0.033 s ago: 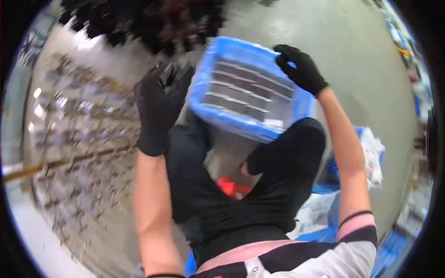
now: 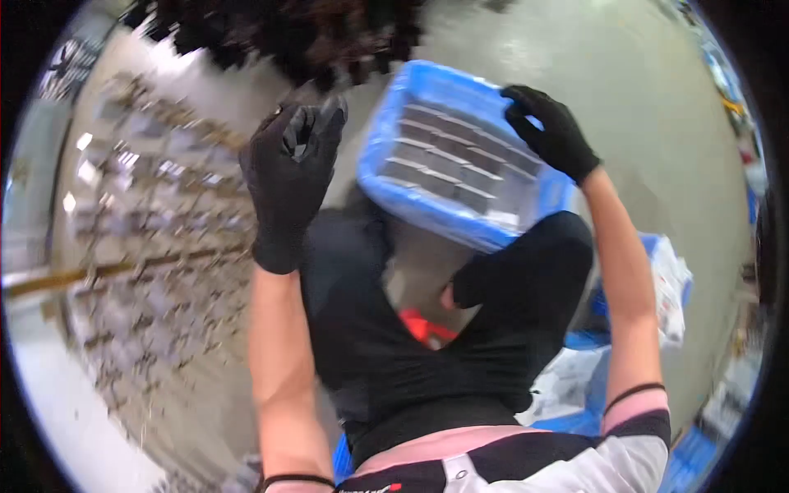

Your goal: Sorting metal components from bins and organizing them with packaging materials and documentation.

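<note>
Left hand (image 2: 292, 181): black glove, fingers curled toward the thumb; whether clamped on anything, I cannot tell
Right hand (image 2: 551, 131): matching glove, thumb and forefinger bent into a loop, at the far right edge of the blue crate (image 2: 427, 218); contact unclear from here
Crate: oblong, film-lined, beyond the knees, between the hands, right one nearer; long axis slants far left to near right
Blocks (image 2: 427, 160): dark grey, flat, in pale-edged rows inside
Dark mass (image 2: 271, 37): ragged, tufted, farthest
</note>
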`<action>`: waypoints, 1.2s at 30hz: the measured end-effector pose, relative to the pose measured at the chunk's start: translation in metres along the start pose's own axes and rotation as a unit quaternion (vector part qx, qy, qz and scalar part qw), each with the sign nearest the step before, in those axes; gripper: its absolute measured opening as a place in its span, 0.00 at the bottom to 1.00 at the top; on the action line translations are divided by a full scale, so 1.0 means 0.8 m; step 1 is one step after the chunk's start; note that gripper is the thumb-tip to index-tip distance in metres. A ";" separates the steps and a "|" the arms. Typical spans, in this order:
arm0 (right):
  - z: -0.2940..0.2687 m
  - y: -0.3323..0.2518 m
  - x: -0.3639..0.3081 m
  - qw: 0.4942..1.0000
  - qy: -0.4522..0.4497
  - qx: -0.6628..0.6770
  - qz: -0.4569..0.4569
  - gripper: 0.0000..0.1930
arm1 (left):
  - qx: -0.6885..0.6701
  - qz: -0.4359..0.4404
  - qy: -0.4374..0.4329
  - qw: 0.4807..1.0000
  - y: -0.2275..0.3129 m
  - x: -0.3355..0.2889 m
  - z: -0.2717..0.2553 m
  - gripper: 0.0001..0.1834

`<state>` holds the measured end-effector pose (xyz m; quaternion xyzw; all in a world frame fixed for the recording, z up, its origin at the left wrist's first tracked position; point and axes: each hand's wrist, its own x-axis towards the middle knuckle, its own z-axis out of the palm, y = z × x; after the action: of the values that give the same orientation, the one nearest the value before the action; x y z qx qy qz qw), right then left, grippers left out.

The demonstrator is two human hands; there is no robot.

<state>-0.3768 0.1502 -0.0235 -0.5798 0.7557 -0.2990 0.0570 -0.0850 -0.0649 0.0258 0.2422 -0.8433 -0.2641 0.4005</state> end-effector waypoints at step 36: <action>0.065 0.016 -0.049 0.957 -0.256 -0.012 0.136 0.16 | 0.244 -0.415 -0.199 0.854 -0.435 -0.252 0.185 0.14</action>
<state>-0.3526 0.1676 -0.0827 -0.5289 0.7912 -0.1210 0.2821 -0.0221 -0.1614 -0.3873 0.6017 -0.7636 -0.2341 0.0053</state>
